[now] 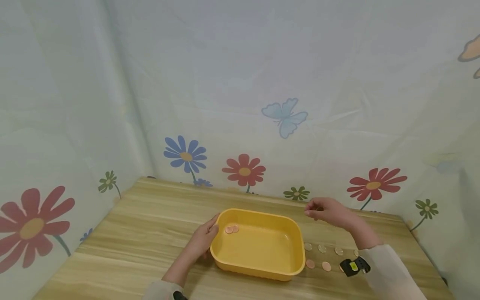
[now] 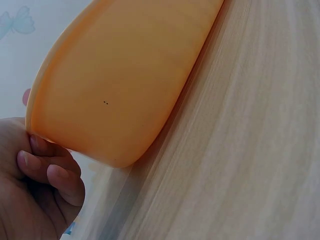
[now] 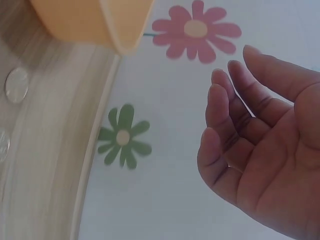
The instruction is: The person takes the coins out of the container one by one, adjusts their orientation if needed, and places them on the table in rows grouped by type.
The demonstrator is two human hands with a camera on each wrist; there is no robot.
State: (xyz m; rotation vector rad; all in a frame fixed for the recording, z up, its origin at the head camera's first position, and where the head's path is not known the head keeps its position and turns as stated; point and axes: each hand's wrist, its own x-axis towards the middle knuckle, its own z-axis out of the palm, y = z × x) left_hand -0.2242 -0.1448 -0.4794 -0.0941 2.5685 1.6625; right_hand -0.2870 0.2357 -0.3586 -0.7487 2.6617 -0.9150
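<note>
A yellow plastic tub [image 1: 258, 246] stands on the wooden table, with two copper-coloured coins [image 1: 231, 229] lying inside near its far left corner. My left hand [image 1: 204, 237] grips the tub's left rim; the left wrist view shows its fingers [image 2: 65, 182] curled against the outside of the wall. My right hand [image 1: 330, 212] is raised beyond the tub's right end. In the right wrist view that hand [image 3: 260, 145] has loosely bent fingers and nothing visible in it. Right of the tub lie a row of silvery coins [image 1: 322, 248] and a nearer row of copper-coloured coins [image 1: 326, 266], partly hidden by the right wrist.
The wood-grain table [image 1: 150, 225] reaches back to a pale curtain [image 1: 210, 75] printed with flowers and a butterfly. More curtain encloses the left and right sides. A black wrist device [image 1: 354, 266] hangs over the coins on the right.
</note>
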